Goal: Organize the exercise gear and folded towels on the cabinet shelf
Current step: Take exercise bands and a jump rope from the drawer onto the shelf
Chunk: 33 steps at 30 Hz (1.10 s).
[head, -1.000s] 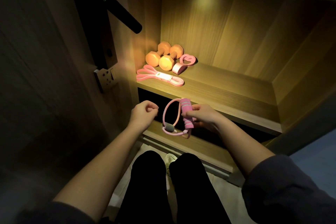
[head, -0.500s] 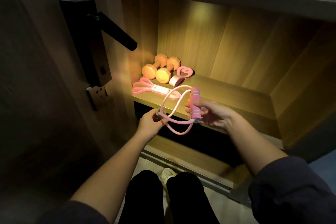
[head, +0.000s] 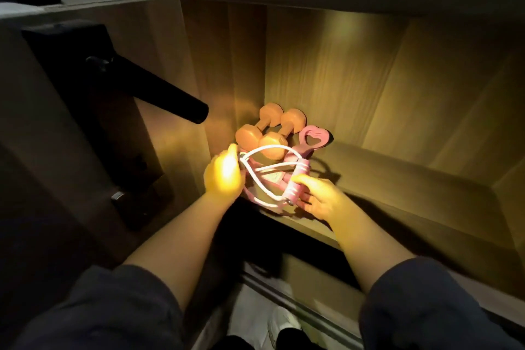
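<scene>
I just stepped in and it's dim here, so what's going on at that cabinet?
A person holds a pink exercise cord just above the left end of the lit shelf. The right hand grips its foam handle, and the left hand holds the loops. Behind the cord, two orange dumbbells and a pink heart-shaped grip sit in the back corner. No towels are in view.

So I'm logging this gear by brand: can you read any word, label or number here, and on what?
Nothing here can be read.
Front dumbbell: faint marks on its end face, too blurred.
Band label: blurred, and partly hidden by the pink resistance tube.
</scene>
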Each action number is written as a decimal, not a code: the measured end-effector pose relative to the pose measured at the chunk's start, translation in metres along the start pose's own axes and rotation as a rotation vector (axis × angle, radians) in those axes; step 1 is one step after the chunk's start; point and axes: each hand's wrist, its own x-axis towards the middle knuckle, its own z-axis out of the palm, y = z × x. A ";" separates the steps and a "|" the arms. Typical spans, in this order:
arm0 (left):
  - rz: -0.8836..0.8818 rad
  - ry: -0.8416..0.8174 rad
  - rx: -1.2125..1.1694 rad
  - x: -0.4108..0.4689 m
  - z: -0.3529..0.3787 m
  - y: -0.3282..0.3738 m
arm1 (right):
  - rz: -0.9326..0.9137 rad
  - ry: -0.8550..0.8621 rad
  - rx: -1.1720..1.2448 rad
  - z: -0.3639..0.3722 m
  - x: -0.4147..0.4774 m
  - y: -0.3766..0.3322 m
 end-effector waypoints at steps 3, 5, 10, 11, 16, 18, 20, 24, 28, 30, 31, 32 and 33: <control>-0.028 0.012 0.045 0.025 0.010 0.001 | 0.044 -0.038 0.023 0.013 0.028 -0.014; -0.080 -0.007 0.055 0.036 0.015 0.001 | 0.059 -0.033 0.009 0.022 0.041 -0.020; -0.191 -0.083 0.038 0.038 0.031 -0.005 | 0.049 -0.003 -0.068 0.030 0.063 -0.014; -0.210 -0.095 -0.006 0.036 0.034 -0.006 | 0.050 0.009 -0.079 0.028 0.065 -0.011; -0.231 -0.088 -0.387 0.017 0.041 -0.011 | 0.051 0.036 -0.074 0.030 0.067 -0.010; -0.141 -0.079 -0.345 0.005 0.041 -0.013 | 0.042 0.020 -0.082 0.034 0.066 -0.011; -0.073 -0.052 -0.323 0.001 0.040 -0.018 | 0.026 0.005 -0.088 0.039 0.066 -0.013; 0.010 -0.021 -0.321 0.006 0.033 -0.021 | 0.024 0.001 -0.075 0.046 0.066 -0.017; 0.204 -0.103 -0.004 0.006 0.030 -0.024 | 0.032 0.047 -0.074 0.042 0.066 -0.011; 0.327 -0.177 0.153 0.003 0.030 -0.029 | 0.032 0.076 -0.055 0.036 0.066 -0.010; 0.367 -0.233 0.235 0.002 0.030 -0.030 | 0.031 0.094 -0.059 0.032 0.066 -0.010; 0.386 -0.294 0.312 0.001 0.031 -0.031 | 0.034 0.109 -0.068 0.030 0.066 -0.010; 0.391 -0.342 0.379 0.001 0.032 -0.031 | 0.036 0.119 -0.078 0.029 0.066 -0.010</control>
